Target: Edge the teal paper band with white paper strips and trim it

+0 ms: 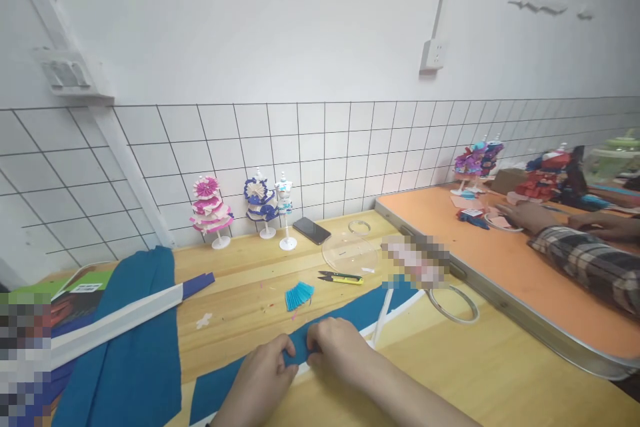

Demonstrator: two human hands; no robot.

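Head view first: a blue fabric strip is laid diagonally across the front of the wooden table, and it's being worked on by both hands about midway along. It's touched by the left hand with thumb and index finger curled in, though whether cloth is actually pinched there can't be told. Right beside it, the strip looks to be grasped between the bent fingers of the right hand, with the tips partly hidden. White edging can be seen along the near side of the strip, and its far end is crossed by a narrow white band. Just beyond the hands, a pleated turquoise piece has been left near some yellow-and-black thread snips, with a clear round disc and a dark phone set farther back. Three mini dress forms are lined up by the wall, dressed in pink, navy and cream, and white with light blue. Over on the left, a big blue cloth is crossed by a white strip with a purple end. On the right, a co-worker's plaid sleeve can be seen over an orange surface.
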